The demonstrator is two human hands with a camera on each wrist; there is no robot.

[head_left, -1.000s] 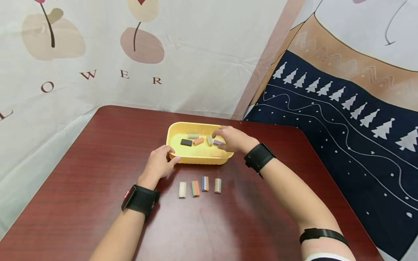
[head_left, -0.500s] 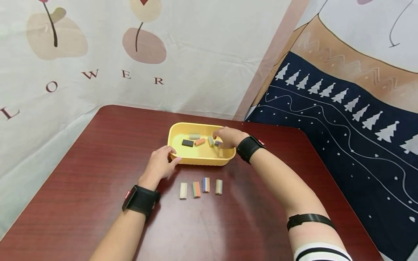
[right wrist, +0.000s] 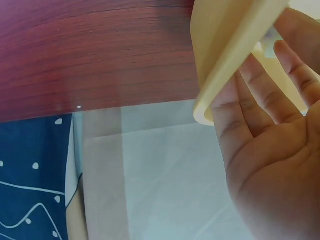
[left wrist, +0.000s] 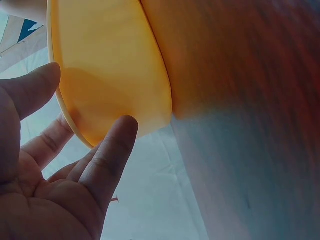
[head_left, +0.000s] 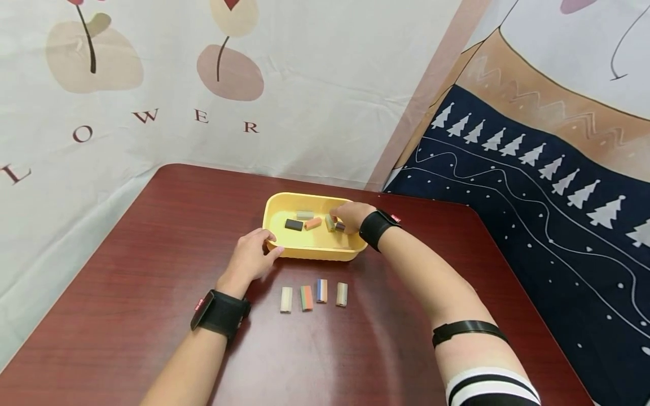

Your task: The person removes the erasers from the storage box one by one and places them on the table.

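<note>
A yellow tray point(head_left: 310, 251) sits mid-table and holds several small blocks: black point(head_left: 293, 224), grey point(head_left: 304, 215), orange point(head_left: 313, 223) and green point(head_left: 330, 223). My right hand point(head_left: 349, 216) reaches into its right end, thumb and fingertips closing on a purple block point(head_left: 339, 226). The right wrist view shows the fingers point(right wrist: 260, 80) hooked over the tray rim point(right wrist: 225, 65). My left hand point(head_left: 252, 256) grips the tray's near left corner. In the left wrist view its thumb point(left wrist: 30, 90) and a finger point(left wrist: 112, 150) flank the tray wall point(left wrist: 110, 75).
Several two-tone blocks lie in a row on the dark red table point(head_left: 152, 237) in front of the tray, from a pale block point(head_left: 286, 299) to a tan block point(head_left: 342, 294). Printed cloths hang behind and to the right of the table.
My right wrist and forearm have moved forward and left over the tray's right end, fingertips staying at the purple block. The left hand has stayed on the corner.
</note>
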